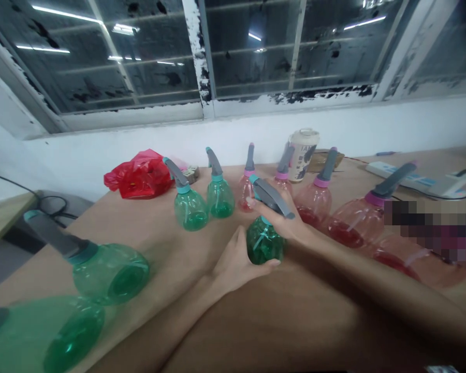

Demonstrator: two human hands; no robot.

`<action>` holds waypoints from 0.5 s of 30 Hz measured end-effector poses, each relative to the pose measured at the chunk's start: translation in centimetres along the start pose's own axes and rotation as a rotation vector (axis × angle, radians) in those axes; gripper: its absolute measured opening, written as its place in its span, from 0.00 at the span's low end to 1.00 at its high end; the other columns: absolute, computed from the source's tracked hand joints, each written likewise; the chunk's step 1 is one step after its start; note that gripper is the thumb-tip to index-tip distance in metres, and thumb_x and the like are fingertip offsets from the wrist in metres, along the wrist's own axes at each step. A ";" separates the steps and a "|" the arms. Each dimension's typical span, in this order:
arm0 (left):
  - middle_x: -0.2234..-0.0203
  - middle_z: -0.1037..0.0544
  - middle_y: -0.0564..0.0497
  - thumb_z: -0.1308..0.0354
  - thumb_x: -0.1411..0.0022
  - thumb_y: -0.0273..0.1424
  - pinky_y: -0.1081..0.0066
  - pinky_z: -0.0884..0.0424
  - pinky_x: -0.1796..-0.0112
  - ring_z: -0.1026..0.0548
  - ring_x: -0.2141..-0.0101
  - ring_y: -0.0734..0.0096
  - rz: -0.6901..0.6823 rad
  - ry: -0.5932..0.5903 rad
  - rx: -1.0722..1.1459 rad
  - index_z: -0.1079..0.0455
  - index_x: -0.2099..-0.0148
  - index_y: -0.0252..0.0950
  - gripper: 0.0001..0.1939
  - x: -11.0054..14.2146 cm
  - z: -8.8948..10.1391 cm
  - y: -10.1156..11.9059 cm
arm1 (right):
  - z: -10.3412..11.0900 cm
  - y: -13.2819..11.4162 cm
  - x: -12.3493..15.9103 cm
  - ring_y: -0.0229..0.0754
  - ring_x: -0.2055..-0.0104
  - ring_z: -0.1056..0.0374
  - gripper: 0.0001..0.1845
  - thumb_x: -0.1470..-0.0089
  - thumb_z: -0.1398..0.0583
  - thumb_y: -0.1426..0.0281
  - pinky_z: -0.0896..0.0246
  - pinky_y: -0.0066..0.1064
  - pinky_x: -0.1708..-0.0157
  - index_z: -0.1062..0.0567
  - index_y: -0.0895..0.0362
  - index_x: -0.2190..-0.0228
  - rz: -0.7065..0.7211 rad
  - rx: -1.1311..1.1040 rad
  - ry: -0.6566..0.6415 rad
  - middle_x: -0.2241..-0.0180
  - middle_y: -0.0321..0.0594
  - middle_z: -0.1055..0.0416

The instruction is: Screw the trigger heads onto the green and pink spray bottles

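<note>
A green see-through spray bottle [264,242] with a grey and teal spray head [271,196] is between my hands in the middle of the table. My left hand [236,261] cups the lower body, its thumb and fingers around the left and near sides. Around the neck, just under the spray head, my right hand [283,220] is closed. Some of its fingers are hidden behind the bottle. Green liquid shows inside. Right behind my right hand stand a small pink spray bottle [245,192] and another pink spray bottle [283,175], partly covered.
Several green spray bottles stand left, including one near bottle [111,272]. Pink spray bottles [314,199] line the right side. A red plastic bag [142,176], a paper cup [303,155] and a power strip [404,178] lie toward the wall. Part of the right side is pixelated.
</note>
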State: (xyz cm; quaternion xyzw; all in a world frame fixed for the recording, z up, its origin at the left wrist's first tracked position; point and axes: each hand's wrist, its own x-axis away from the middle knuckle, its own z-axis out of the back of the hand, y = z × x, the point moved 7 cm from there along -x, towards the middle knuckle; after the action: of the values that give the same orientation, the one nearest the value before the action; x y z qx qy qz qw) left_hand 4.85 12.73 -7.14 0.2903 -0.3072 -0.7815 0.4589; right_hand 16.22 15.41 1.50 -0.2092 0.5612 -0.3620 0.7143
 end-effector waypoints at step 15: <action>0.51 0.32 0.41 0.35 0.53 0.43 0.48 0.34 0.52 0.32 0.49 0.46 -0.024 0.003 -0.038 0.46 0.43 0.36 0.39 0.2 -0.1 0.2 | 0.3 -0.1 1.2 0.39 0.72 0.33 0.07 0.48 0.40 0.67 0.36 0.34 0.69 0.29 0.54 0.65 -0.010 -0.051 0.044 0.71 0.34 0.29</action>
State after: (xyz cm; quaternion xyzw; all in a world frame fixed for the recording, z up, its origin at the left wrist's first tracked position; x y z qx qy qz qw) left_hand 4.92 12.51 -7.07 0.2863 -0.2880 -0.7923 0.4554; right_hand 16.54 14.40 0.90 -0.2221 0.5850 -0.3556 0.6943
